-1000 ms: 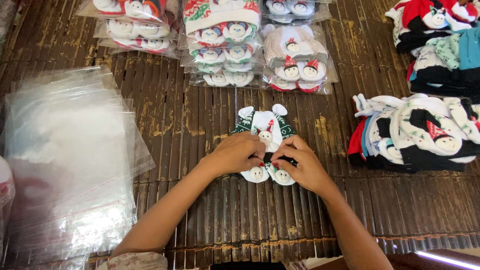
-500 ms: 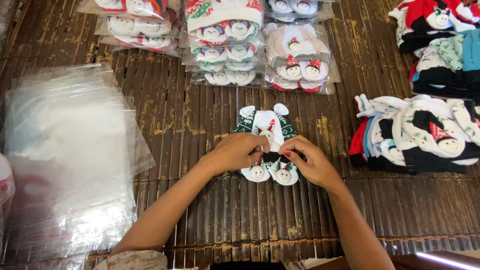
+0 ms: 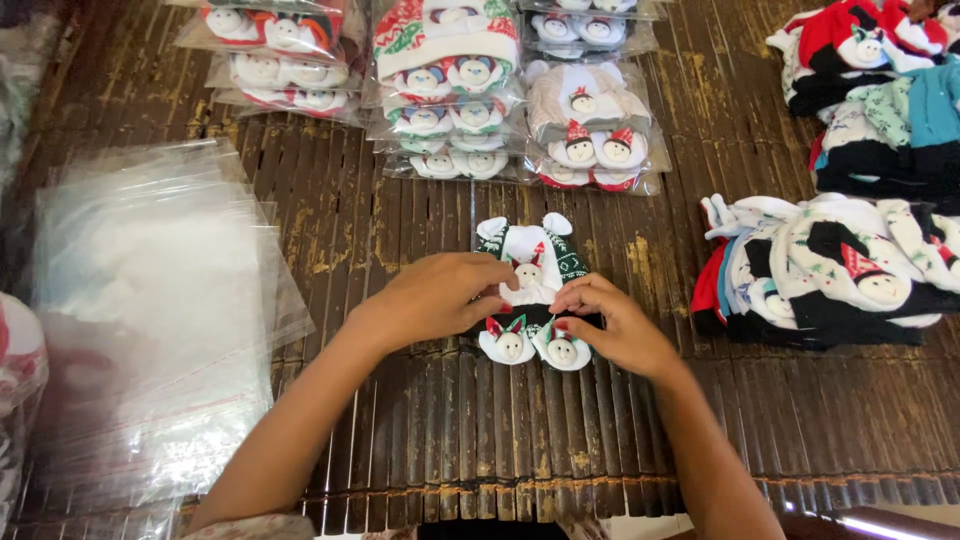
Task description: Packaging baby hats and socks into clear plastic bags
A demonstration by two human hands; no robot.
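Both hands, left hand (image 3: 440,295) and right hand (image 3: 610,325), pinched the snowman sock set (image 3: 528,290) lying between them, with clear bags (image 3: 150,300) left and bagged sets (image 3: 450,110) beyond.

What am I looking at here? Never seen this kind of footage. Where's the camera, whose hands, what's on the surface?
There is no machine: a person works with two bare hands. The single view comes from a camera worn on that person's head, looking down over their forearms.

The surface is a dark slatted mat. The left hand and right hand both rest on a small knitted set in dark green and white with little animal faces sewn on, lying flat in the middle. The fingers pinch or press it at its middle; it is not lifted.

To the left lies a stack of clear plastic bags. Along the top edge are similar sets already in bags. To the right are piles of loose knitted pieces, not bagged.
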